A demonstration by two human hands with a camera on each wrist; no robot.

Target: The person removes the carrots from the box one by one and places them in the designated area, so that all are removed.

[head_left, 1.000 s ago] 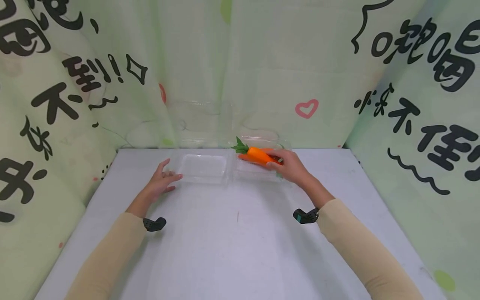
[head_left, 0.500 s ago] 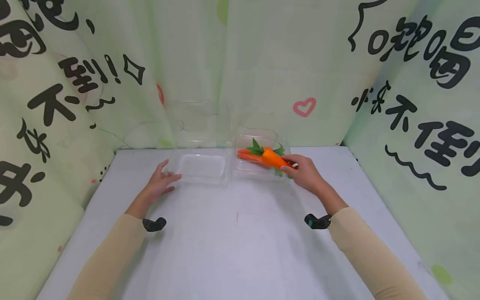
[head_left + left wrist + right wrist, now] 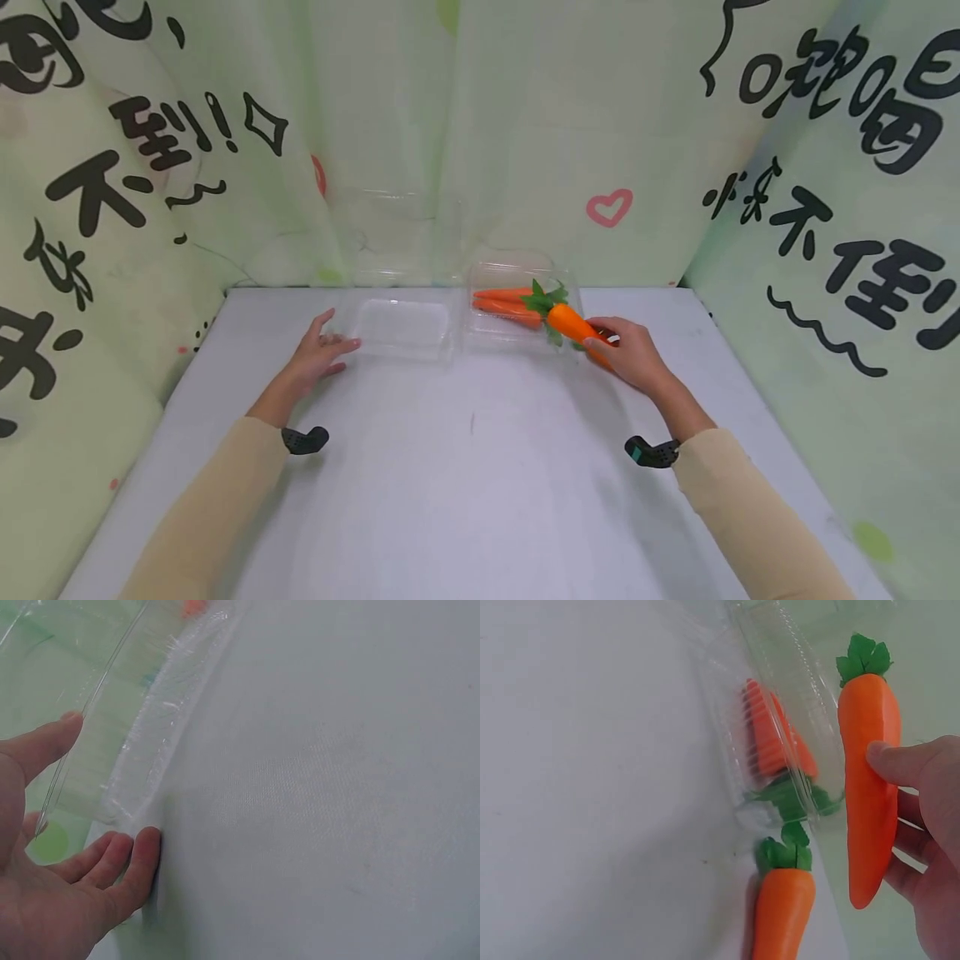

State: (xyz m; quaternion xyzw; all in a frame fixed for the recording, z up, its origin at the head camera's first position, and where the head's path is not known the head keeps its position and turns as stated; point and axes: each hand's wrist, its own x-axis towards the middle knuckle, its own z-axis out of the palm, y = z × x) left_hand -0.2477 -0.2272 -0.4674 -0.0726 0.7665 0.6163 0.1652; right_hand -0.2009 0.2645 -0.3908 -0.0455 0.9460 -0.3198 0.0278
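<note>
My right hand (image 3: pixel 630 354) pinches an orange toy carrot (image 3: pixel 870 802) between thumb and fingers, its green leaves pointing back toward the right clear plastic box (image 3: pixel 498 333). Inside that box lie two more carrots (image 3: pixel 506 310), leaves toward the right. Another carrot (image 3: pixel 784 915) lies on the table just beyond the box, in the right wrist view; in the head view my right hand mostly covers it. My left hand (image 3: pixel 318 350) is spread beside the left clear plastic box (image 3: pixel 405 329). Its fingertips (image 3: pixel 150 840) are right at the box's corner, and the thumb is close to the raised lid.
Both boxes stand side by side at the far edge of the white table (image 3: pixel 465 500), with transparent lids (image 3: pixel 401 233) raised behind them. A pale green printed curtain (image 3: pixel 540 125) encloses the back and sides.
My right hand has carried the carrot from over the right box to the right and slightly nearer, uncovering the carrots inside. My left hand stays at the left box.
</note>
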